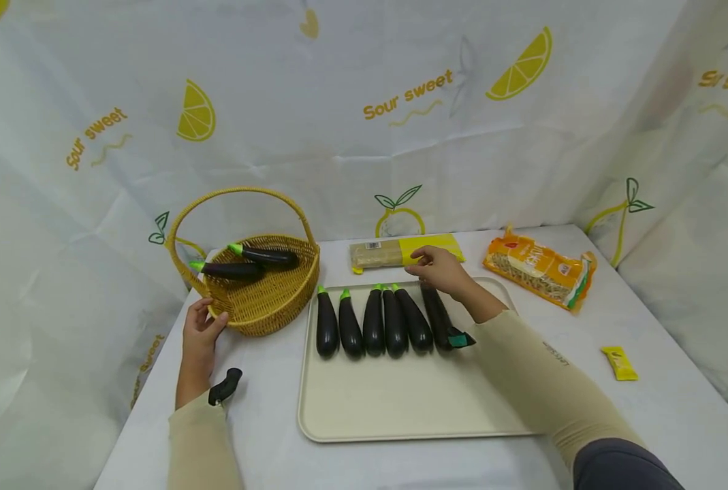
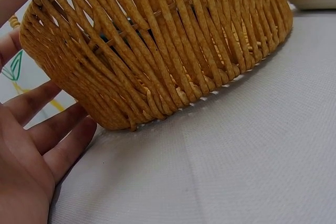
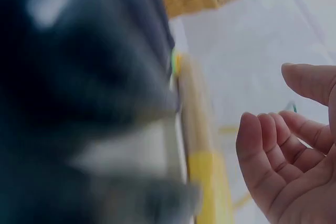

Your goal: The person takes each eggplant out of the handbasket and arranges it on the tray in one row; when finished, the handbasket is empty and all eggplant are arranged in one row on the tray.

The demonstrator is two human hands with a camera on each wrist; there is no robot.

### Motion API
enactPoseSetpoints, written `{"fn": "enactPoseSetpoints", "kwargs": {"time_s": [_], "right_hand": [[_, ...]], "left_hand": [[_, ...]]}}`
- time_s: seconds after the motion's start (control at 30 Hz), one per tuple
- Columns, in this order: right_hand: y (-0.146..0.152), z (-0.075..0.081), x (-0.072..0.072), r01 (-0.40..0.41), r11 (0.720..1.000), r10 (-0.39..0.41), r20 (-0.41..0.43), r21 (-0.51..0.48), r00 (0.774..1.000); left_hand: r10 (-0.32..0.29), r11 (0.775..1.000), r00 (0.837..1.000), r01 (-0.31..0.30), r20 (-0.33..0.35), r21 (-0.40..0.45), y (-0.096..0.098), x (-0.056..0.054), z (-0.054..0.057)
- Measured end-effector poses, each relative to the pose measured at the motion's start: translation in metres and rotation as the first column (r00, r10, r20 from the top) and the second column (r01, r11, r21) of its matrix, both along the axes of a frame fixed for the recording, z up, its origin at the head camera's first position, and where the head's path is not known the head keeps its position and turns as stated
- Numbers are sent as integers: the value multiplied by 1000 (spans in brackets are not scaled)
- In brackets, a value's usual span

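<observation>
At the left, a yellow wicker basket (image 1: 272,320) with a tall hoop handle holds two dark eggplants (image 1: 231,271) with green stems. My left hand (image 1: 199,333) grips its near left side, the thumb at the rim and the other fingers along the woven wall (image 2: 173,40). On a cream tray (image 1: 394,401), several eggplants (image 1: 351,327) lie in a row, stems toward the back. Above the right end of that row is my right hand (image 1: 440,271), holding nothing, its fingers loosely bent in the right wrist view. An eggplant (image 1: 434,313) lies below it, partly covered by the hand.
Behind the tray lies a yellow packet with a clear section (image 1: 376,254). An orange packet (image 1: 538,269) is at the back right, and a small yellow sachet (image 1: 619,363) lies on the right of the white table. A lemon-printed curtain (image 1: 339,163) hangs around the back and sides.
</observation>
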State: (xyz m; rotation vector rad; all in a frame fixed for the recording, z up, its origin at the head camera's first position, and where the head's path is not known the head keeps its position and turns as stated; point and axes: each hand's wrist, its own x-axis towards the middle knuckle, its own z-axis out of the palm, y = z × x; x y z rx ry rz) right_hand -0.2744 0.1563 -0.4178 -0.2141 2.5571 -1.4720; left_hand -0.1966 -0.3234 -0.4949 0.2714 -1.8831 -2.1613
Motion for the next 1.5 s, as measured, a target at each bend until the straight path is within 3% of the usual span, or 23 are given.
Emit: {"fn": "enactPoseSetpoints", "kwargs": {"time_s": [0.17,0.3,0.53,0.7,0.93,1.13,1.23,1.37,1.5], "right_hand": [[-49,5,-10,-107,992,106,-20,-62,994],[-100,12,-11,-227,971,225,-33,-81,974],[-180,22,-22,-377,926,377,-109,24,920],[-220,20,-41,-382,915,399,-159,130,903],[-252,16,-66,-346,929,364,-158,132,918],[-272,2,-78,-298,941,319,-125,161,940],[-279,-5,-79,-333,907,367,-96,257,925],[-284,-8,-77,-380,835,450,-96,398,888],[-286,-12,-76,-387,807,472,-93,446,876]], "left_hand": [[-12,1000,1000,12,6,2,-3,-2,-3],[-4,1000,1000,4,20,0,-2,-1,-5],[-18,1000,1000,18,0,3,2,-4,-5],[-15,1000,1000,15,-14,11,1,-6,-4],[-14,999,998,16,-54,28,2,-6,-2],[5,1000,1000,-5,-16,9,2,-1,-4],[3,1000,1000,-3,-13,-1,0,0,-6],[-1,1000,999,1,-34,3,-2,0,-7],[-2,1000,1000,2,-26,10,-3,-2,-8]]}}
